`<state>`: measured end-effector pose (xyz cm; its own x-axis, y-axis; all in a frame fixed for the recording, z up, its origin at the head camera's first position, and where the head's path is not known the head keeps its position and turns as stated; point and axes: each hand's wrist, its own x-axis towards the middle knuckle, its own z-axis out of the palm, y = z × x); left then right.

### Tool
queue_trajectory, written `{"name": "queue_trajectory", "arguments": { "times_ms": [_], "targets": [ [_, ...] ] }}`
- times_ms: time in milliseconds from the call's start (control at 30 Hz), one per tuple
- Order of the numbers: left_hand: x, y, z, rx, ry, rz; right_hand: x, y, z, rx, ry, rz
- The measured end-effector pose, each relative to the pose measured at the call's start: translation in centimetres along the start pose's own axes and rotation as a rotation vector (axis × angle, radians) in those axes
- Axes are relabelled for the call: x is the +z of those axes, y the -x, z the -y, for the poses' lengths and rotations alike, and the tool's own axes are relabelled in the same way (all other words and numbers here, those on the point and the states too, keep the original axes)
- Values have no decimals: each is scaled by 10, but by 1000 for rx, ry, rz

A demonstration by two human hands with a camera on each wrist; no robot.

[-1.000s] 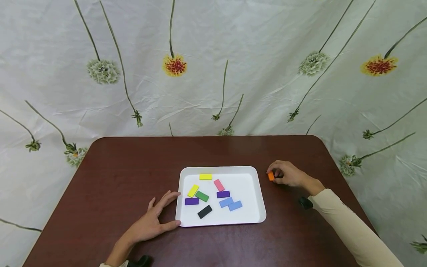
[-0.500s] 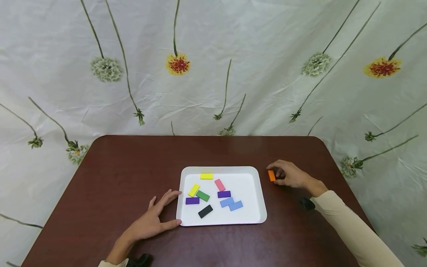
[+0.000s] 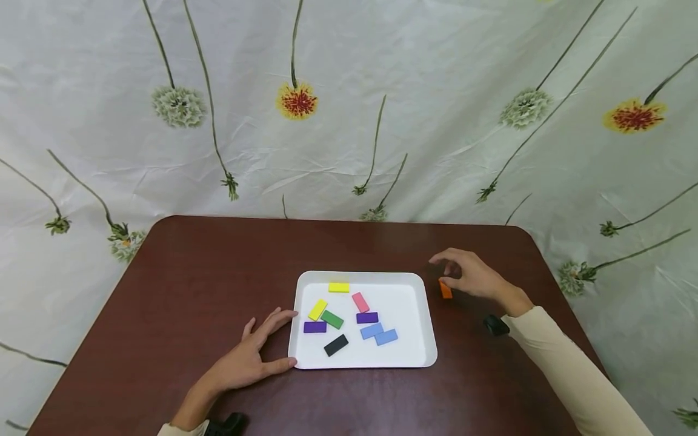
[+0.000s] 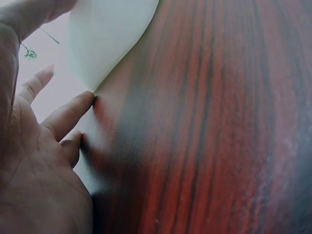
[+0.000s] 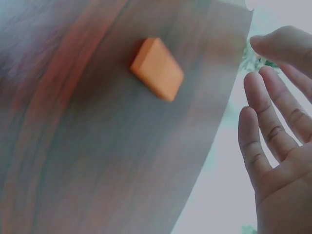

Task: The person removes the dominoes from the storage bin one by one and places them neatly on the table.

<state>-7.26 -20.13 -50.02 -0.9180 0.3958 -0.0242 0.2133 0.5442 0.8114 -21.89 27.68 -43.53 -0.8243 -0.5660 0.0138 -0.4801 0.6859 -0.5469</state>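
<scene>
Left hand (image 3: pixel 248 360), spread, touches white tray (image 3: pixel 411 315); right hand (image 3: pixel 474 275), also spread, hovers by orange block (image 3: pixel 446 292). I judge its low sweep could knock block.

Right sleeve (image 3: pixel 567 370): long, plain cream cloth, close-fitting along the forearm, lightly creased near the wrist, with a small, rounded black right wrist camera (image 3: pixel 496 325) at its end; right hand (image 3: pixel 475 277) bare. Left sleeve (image 3: pixel 182 430): same pale cream, only its end in view, with a black left wrist camera (image 3: pixel 228 424), partly cut off, beside it; left hand (image 3: pixel 248 361) bare.
</scene>
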Motion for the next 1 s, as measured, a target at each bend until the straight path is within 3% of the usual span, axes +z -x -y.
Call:
{"name": "queue_trajectory", "arguments": {
  "times_ms": [633,1000],
  "targets": [
    [-2,-4,-1,4,3,-1,15,-40,48,-112,-55,88],
    [-1,0,-1,-13,14,5,46,-57,70,-199,-1,186]
  ]
}}
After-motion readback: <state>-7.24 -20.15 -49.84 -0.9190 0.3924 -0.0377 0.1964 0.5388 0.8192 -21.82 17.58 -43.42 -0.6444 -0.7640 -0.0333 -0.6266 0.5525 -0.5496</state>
